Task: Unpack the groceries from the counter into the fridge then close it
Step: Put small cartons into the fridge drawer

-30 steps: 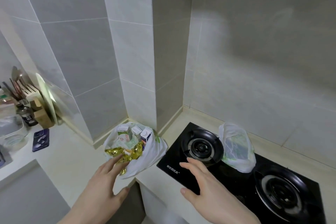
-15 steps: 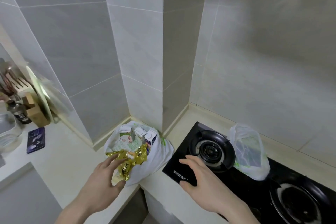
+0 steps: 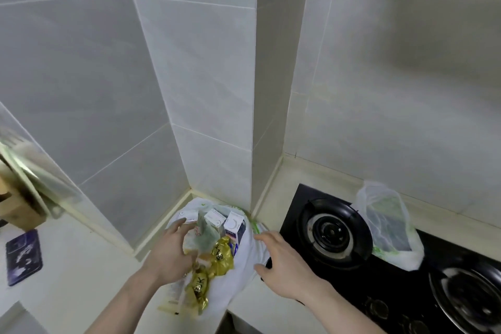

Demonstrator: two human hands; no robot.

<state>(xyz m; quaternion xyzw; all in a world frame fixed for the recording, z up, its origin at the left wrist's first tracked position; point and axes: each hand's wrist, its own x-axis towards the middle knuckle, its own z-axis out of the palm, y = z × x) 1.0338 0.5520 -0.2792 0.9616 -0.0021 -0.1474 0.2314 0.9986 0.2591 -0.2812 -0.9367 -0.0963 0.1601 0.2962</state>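
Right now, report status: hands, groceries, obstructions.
Left hand open, fingers in the white grocery bag among cartons and gold packets. Right hand open at the bag's side. Nothing lifted. Second bag on the stove.

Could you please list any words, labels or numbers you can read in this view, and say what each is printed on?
None can be read for certain.
Gold packets: dark characters, too blurred.
Cartons in the white bag: print too small.
Stove: no legible marking.

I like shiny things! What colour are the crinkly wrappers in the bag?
Shiny gold wrappers, with dark lettering, seen in the head view.
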